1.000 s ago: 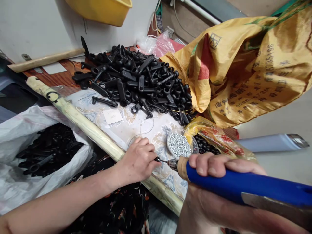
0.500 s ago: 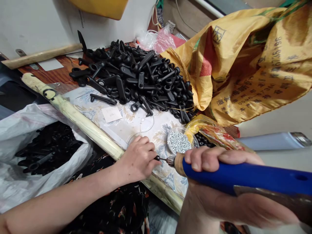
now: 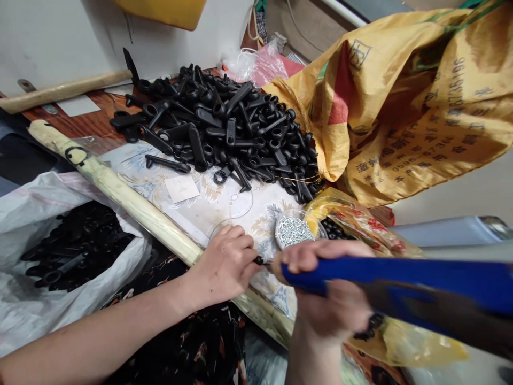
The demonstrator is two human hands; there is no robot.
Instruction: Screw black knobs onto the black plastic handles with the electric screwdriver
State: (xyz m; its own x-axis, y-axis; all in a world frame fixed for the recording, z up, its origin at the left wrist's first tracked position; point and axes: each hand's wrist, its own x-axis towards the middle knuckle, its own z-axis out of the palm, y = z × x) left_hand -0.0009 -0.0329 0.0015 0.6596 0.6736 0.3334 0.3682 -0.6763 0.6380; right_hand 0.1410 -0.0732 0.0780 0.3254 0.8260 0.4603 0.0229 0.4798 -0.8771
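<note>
My left hand [image 3: 230,259] is closed at the near edge of the table, its fingers pinching a small black plastic part [image 3: 258,260] that they mostly hide. My right hand [image 3: 340,307] wraps round the front of a blue-bodied screwdriver [image 3: 404,275], blurred by motion. Its tip points left at the black part; whether it touches cannot be made out. Just behind the tool's front end stands a clear round tub of small silver screws [image 3: 294,231]. A heap of black plastic crank-shaped parts [image 3: 224,128] lies farther back.
To the left, an open white sack [image 3: 132,256] holds more black parts. A pale wrapped pole [image 3: 132,200] runs along the table edge. A yellow woven sack [image 3: 385,117] stands at the right, by a yellow plastic bag [image 3: 360,224]. A wooden-handled tool [image 3: 68,93] lies at the back left.
The screwdriver has turned slightly and its front end has come closer to my left hand. My right hand has moved left with it. My left hand holds nearly still.
</note>
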